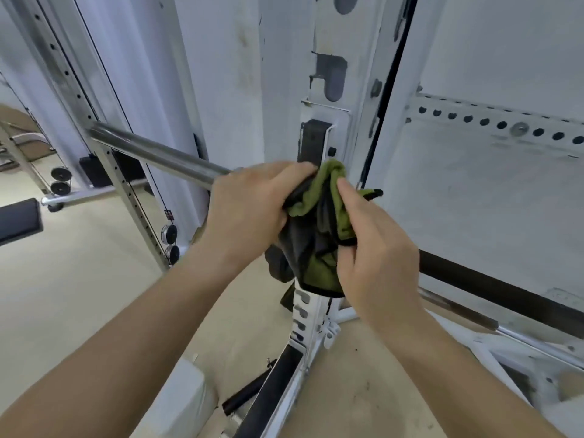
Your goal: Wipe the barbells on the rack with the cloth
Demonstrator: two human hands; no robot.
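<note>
The green and black cloth sits bunched at the middle of the frame, gripped between both hands. The left hand clutches its left side; the right hand pinches its right edge. The steel barbell runs from the left hand toward the upper left, in front of the white rack.

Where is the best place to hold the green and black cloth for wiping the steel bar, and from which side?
Grip the green and black cloth at its bunched middle, coming from above, so it wraps over the round steel bar left of the white rack post.
</note>
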